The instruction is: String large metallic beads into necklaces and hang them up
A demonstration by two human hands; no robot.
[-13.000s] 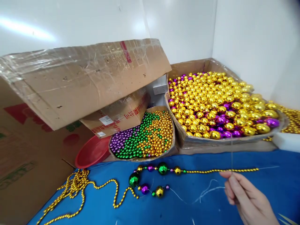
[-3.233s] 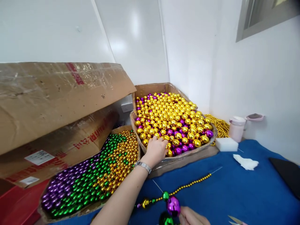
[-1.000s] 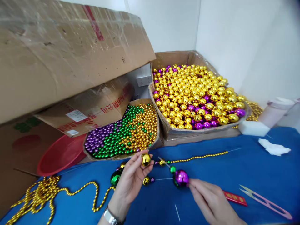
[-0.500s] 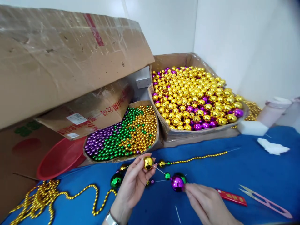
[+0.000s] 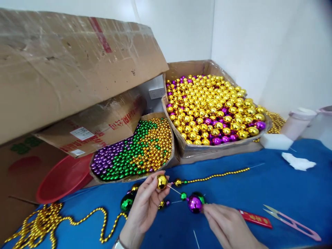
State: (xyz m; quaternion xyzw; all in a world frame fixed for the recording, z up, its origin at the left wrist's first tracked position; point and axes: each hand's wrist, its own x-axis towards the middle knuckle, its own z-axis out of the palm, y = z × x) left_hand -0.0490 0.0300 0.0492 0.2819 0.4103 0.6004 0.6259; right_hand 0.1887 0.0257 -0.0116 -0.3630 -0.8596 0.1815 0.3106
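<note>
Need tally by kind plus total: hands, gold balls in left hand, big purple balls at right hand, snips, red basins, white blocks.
Left hand and right hand: 2
Gold ball in left hand: 1
Big purple ball at right hand: 1
Snips: 1
Red basin: 1
White block: 1
Total: 7

My left hand (image 5: 146, 202) blocks part of the bead string (image 5: 127, 203) behind it, and the purple ball (image 5: 195, 203) half-covers a big green one (image 5: 202, 198). No clue if the needle (image 5: 174, 190) is actually inside the gold ball (image 5: 162, 182). Wristband (image 5: 119, 244) gets cropped, and the label (image 5: 82, 133) print's too tiny to read, sorry.
</note>
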